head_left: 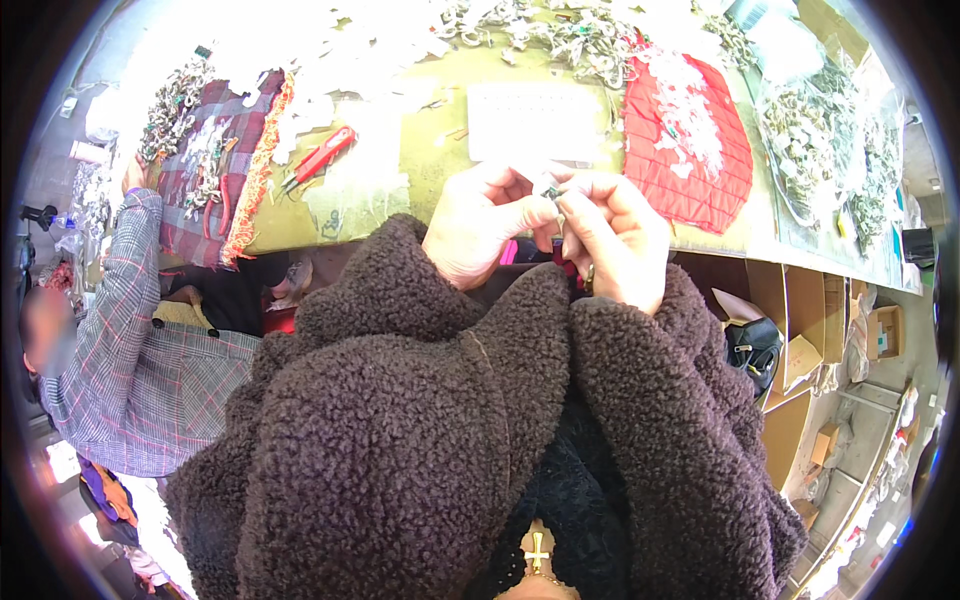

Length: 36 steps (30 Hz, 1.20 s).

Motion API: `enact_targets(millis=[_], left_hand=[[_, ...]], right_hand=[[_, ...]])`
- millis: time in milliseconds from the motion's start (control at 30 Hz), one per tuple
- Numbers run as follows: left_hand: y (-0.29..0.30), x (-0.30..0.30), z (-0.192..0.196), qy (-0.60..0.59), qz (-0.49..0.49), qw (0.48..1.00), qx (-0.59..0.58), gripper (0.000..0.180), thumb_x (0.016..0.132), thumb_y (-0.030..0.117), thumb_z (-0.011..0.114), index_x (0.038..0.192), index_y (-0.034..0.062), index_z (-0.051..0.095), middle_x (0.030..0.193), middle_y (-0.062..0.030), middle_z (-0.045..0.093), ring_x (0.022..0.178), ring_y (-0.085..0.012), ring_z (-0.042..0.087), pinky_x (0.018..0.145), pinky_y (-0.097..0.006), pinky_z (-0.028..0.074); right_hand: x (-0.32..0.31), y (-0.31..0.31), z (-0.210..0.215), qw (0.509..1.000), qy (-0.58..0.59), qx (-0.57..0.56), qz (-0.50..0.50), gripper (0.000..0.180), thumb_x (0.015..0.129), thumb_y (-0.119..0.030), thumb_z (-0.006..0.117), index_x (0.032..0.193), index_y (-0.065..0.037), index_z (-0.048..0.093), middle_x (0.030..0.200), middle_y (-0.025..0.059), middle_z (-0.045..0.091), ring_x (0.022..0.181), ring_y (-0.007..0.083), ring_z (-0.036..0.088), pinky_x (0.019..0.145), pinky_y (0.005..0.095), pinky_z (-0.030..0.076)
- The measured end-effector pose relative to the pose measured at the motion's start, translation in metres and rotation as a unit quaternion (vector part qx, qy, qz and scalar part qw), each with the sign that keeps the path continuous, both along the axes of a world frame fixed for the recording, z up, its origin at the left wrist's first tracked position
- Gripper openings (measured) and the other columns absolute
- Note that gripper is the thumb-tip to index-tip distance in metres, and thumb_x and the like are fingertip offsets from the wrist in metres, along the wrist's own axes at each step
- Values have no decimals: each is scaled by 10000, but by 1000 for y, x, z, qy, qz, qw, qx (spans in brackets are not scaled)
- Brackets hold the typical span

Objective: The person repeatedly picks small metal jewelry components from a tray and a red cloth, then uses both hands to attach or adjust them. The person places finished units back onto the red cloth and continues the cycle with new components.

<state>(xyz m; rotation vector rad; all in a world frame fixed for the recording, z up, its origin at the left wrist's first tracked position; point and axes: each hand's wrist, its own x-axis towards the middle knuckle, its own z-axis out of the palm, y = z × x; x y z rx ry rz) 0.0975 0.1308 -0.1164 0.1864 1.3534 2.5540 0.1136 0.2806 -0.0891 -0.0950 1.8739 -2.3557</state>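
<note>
Reference point is the red quilted cloth (705,195) on the olive-green table (435,150); loose white pieces (688,110) lie on its upper surface. Both of the wearer's hands are raised just left of this cloth, above the near table edge, and are brought together at the fingertips. The left hand (475,222) and the right hand (622,240) pinch a small greyish piece (552,192) between thumbs and fingers; its full shape is hidden by the fingers. The piece is therefore located left of the red cloth, close to its near half. Also left of the cloth, just beyond the hands, lies a white rectangular item (535,115), its surface partly washed out by glare. Adjoining the cloth's far left corner is a tangled heap of whitish pieces (590,50). To the cloth's right is a clear plastic bag (800,140) containing similar pieces. Farther left of the cloth, past the white item, lies a red-handled cutting tool (325,157). Well left of the cloth is a dark plaid cloth (180,185) with an orange fringe (262,175), bearing red-handled pliers (224,205); a co-worker's sleeve (130,250) reaches up beside it.
</note>
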Motion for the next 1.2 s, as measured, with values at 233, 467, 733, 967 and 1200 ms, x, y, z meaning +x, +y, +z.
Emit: enact_targets(millis=[233, 467, 733, 967, 1200], left_hand=[[-7, 0, -9, -51, 26, 998, -34, 190, 848, 51, 639, 1020, -8, 587, 747, -56, 597, 509, -91, 517, 439, -209, 408], [-9, 0, -6, -19, -6, 999, -41, 191, 853, 46, 627, 1034, 8, 581, 745, -43, 595, 485, -84, 503, 423, -197, 395], [-7, 5, 2, -7, -6, 1000, -16, 156, 862, 20, 593, 1017, 15, 572, 778, -58, 594, 497, -92, 517, 435, -202, 414], [-3, 6, 4, -99, -11, 992, 72, 147, 888, 112, 572, 1003, 21, 557, 687, -59, 538, 438, -91, 434, 402, -233, 343], [4, 8, 1, -80, 19, 992, 92, 115, 891, 110, 566, 980, 39, 554, 670, -35, 526, 436, -68, 410, 401, -215, 325]], right_hand=[[2, -6, -27, 992, 104, 63, 5, 225, 918, -2, 512, 1128, 26, 585, 909, 47, 620, 602, 51, 496, 537, 178, 394], [-2, 4, -17, 995, 22, -55, 79, 219, 912, -11, 529, 1120, 12, 594, 865, 50, 640, 641, 55, 532, 546, 188, 403], [8, -1, -9, 996, 68, 26, 51, 219, 909, 36, 507, 1111, 38, 591, 858, 96, 651, 698, 128, 608, 610, 216, 473], [1, -2, -10, 983, 173, 45, 40, 246, 912, 42, 506, 1153, 84, 484, 787, 143, 653, 686, 176, 660, 604, 256, 527], [2, -10, -23, 986, 127, 98, -32, 88, 872, -35, 616, 943, 3, 582, 706, -29, 579, 588, 5, 477, 541, 158, 369]])
